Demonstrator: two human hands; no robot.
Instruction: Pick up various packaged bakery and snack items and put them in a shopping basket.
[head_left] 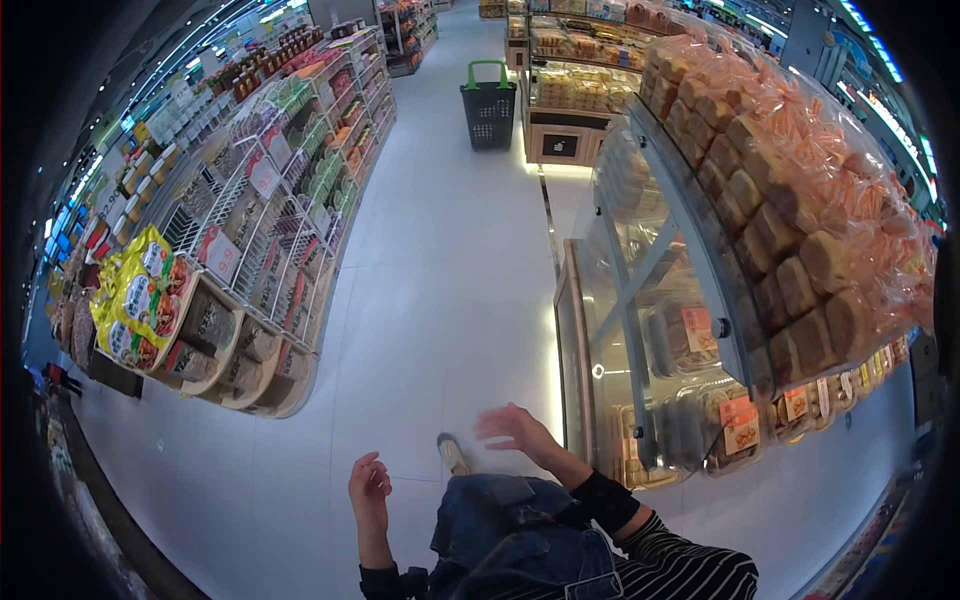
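Observation:
My left hand (370, 484) is raised over the aisle floor, palm turned partly inward, its loosely bent fingers a little apart and nothing in them. Slightly farther ahead, my right hand (508, 428) reaches out with fingers stretched and slightly blurred, also holding nothing. It is nearest to the display stand (577, 350) on the right, without touching it. On that stand's upper shelf lie many bagged bread loaves (790, 240), and below them are clear plastic boxes (730, 425) of baked goods.
A dark shopping basket (488, 115) with a green handle stands ahead in the aisle. Wire racks (265, 200) of packaged goods line the left, with yellow bags (135, 300) at the near end. A lit bakery case (580, 90) stands farther ahead. My shoe (452, 455) is on the pale floor.

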